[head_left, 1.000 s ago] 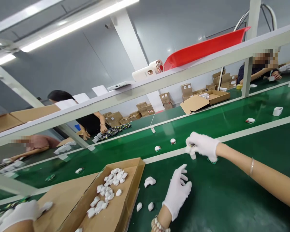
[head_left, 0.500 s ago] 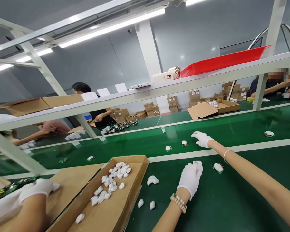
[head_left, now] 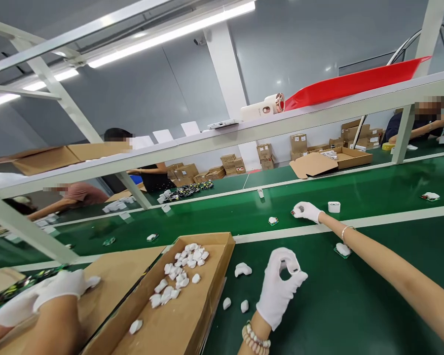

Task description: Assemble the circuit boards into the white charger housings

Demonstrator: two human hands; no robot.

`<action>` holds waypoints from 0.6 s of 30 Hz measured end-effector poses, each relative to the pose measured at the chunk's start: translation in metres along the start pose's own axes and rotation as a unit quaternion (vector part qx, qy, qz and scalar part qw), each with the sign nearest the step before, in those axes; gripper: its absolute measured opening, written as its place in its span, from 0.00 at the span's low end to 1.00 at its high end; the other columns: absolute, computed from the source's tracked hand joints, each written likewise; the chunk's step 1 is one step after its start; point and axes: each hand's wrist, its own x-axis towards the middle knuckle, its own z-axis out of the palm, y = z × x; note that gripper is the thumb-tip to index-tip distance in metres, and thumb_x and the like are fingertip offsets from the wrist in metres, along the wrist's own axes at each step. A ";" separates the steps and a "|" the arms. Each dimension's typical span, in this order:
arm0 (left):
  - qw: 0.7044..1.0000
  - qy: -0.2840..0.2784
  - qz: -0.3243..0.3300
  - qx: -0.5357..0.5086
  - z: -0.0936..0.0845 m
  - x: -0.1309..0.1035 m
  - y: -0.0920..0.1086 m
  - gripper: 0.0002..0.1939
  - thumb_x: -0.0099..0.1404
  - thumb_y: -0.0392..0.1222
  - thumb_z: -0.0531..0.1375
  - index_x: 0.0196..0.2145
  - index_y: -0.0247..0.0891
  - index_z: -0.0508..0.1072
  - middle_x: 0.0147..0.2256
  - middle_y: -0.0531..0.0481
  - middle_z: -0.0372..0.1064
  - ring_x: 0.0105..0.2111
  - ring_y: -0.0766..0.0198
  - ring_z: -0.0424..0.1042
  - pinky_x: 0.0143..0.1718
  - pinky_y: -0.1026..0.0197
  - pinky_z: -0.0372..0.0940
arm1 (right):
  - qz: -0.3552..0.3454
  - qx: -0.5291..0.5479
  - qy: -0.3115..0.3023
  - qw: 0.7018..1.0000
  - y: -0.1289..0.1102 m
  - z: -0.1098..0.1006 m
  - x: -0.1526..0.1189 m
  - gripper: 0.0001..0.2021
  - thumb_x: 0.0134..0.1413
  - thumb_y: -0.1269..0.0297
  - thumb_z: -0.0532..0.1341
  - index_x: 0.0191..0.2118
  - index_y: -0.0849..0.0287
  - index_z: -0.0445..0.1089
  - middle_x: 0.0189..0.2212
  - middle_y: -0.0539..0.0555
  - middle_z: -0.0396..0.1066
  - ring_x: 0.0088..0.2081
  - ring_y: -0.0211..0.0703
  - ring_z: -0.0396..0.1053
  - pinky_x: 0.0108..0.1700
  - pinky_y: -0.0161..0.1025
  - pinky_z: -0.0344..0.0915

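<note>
My left hand, white-gloved with a beaded bracelet, is closed around a small white plastic housing, its open end facing right. Farther off, over the green conveyor belt, my right hand, also gloved, pinches a small circuit board at its fingertips; the fingers hide much of it. Just left of it on the belt lies another circuit board with a white lump on top. A white housing stands right of that hand. Under my right wrist, one more lump-topped circuit board rests on the green bench.
A cardboard tray of white lumps stands left of my left hand, with several loose lumps beside it. A co-worker's gloved hands are at lower left. A shelf crosses above the belt.
My right hand has closed on a circuit board from the belt. My left hand has turned, showing the housing's open end. Boards on the belt have shifted right in view.
</note>
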 end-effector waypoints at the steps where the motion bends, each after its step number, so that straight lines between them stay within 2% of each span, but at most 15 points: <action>1: 0.999 0.020 0.012 0.042 -0.002 -0.001 0.000 0.14 0.55 0.38 0.68 0.36 0.41 0.67 0.39 0.49 0.65 0.39 0.60 0.67 0.44 0.55 0.64 | 0.007 0.020 0.007 1.000 0.004 0.000 -0.003 0.16 0.65 0.58 0.59 0.53 0.62 0.67 0.49 0.57 0.69 0.46 0.46 0.70 0.46 0.47 0.71; 4: 0.990 0.072 0.011 0.121 -0.008 -0.004 -0.001 0.27 0.52 0.39 0.71 0.49 0.42 0.67 0.46 0.45 0.69 0.44 0.54 0.69 0.50 0.48 0.63 | 0.030 0.084 0.027 0.996 0.012 0.003 -0.018 0.16 0.64 0.56 0.60 0.49 0.63 0.68 0.44 0.56 0.69 0.41 0.42 0.70 0.42 0.44 0.71; 6: 0.985 0.097 0.006 0.140 -0.009 -0.005 0.000 0.27 0.52 0.40 0.71 0.49 0.42 0.68 0.47 0.44 0.69 0.46 0.52 0.69 0.52 0.46 0.62 | 0.035 0.126 0.028 0.991 0.012 0.008 -0.033 0.18 0.58 0.52 0.64 0.41 0.64 0.68 0.38 0.55 0.69 0.37 0.40 0.68 0.39 0.41 0.69; 8: 0.986 0.097 0.003 0.135 -0.011 -0.006 0.006 0.25 0.53 0.41 0.70 0.48 0.42 0.70 0.47 0.43 0.70 0.48 0.51 0.69 0.53 0.46 0.61 | 0.033 0.162 0.016 0.986 0.003 0.013 -0.051 0.21 0.49 0.50 0.69 0.36 0.64 0.68 0.35 0.53 0.67 0.36 0.39 0.66 0.38 0.40 0.67; 10: 0.994 0.067 -0.015 0.082 -0.013 -0.007 0.014 0.26 0.54 0.44 0.70 0.49 0.42 0.71 0.49 0.43 0.70 0.49 0.51 0.69 0.54 0.49 0.61 | 0.037 0.206 -0.006 0.978 -0.010 0.018 -0.069 0.23 0.44 0.52 0.72 0.39 0.64 0.69 0.35 0.53 0.67 0.36 0.39 0.66 0.37 0.39 0.66; 12: 0.998 0.019 -0.060 -0.011 -0.016 -0.008 0.022 0.26 0.59 0.51 0.67 0.52 0.41 0.71 0.47 0.43 0.72 0.42 0.56 0.71 0.50 0.53 0.64 | 0.033 0.244 -0.021 0.969 -0.024 0.022 -0.083 0.27 0.44 0.55 0.73 0.47 0.64 0.69 0.37 0.55 0.68 0.36 0.40 0.67 0.35 0.39 0.68; 14: 0.988 -0.023 -0.100 -0.111 -0.018 -0.010 0.027 0.27 0.65 0.59 0.60 0.53 0.37 0.71 0.37 0.44 0.75 0.31 0.63 0.70 0.39 0.58 0.66 | -0.010 0.232 -0.010 0.973 -0.035 0.027 -0.094 0.28 0.44 0.57 0.73 0.50 0.63 0.69 0.41 0.57 0.68 0.37 0.40 0.68 0.34 0.39 0.69; 16: 0.975 -0.051 -0.109 -0.186 -0.019 -0.012 0.028 0.30 0.67 0.63 0.54 0.51 0.35 0.71 0.28 0.47 0.73 0.23 0.68 0.64 0.29 0.63 0.62 | -0.076 0.169 0.020 0.983 -0.041 0.031 -0.102 0.26 0.46 0.57 0.73 0.49 0.61 0.69 0.43 0.57 0.68 0.37 0.39 0.68 0.37 0.40 0.71; 18: 0.967 -0.069 -0.097 -0.226 -0.019 -0.014 0.026 0.30 0.66 0.65 0.54 0.50 0.35 0.70 0.24 0.50 0.69 0.20 0.70 0.62 0.23 0.66 0.58 | -0.131 0.095 0.050 0.986 -0.045 0.035 -0.108 0.24 0.47 0.59 0.73 0.50 0.59 0.68 0.44 0.55 0.67 0.35 0.37 0.67 0.40 0.40 0.71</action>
